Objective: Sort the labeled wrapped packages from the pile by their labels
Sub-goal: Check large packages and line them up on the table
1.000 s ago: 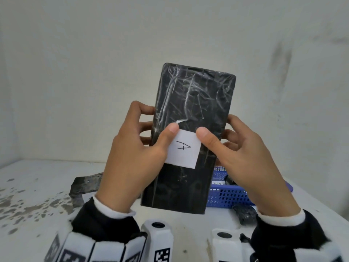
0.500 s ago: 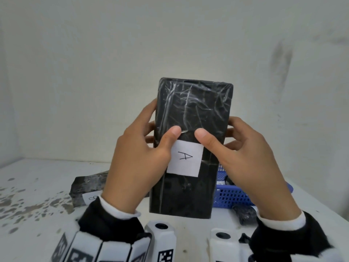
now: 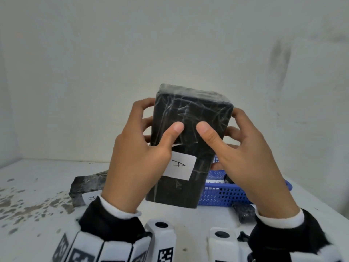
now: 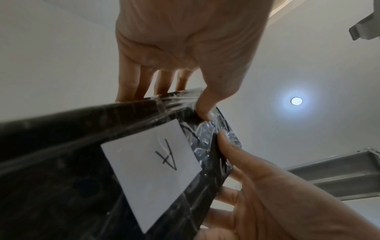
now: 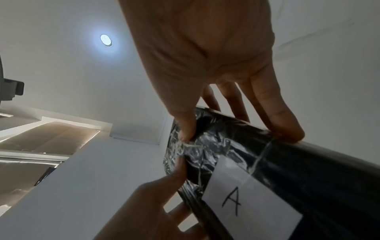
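Note:
A black package wrapped in clear film stands upright in the air in front of me, with a white paper label marked "A" on its near face. My left hand grips its left side, thumb on the front and fingers curled behind. My right hand grips its right side the same way. The wrist views show the package, the label and both thumbs pressing the film above the label.
Another black wrapped package with a white label lies on the stained white table at the left. A blue mesh basket sits behind my right hand, and a small dark wrapped item lies in front of it. A white wall stands close behind.
Both hands have lowered the package and tipped its top away from me. My thumbs have slid up off the label's top corners onto the film above it.

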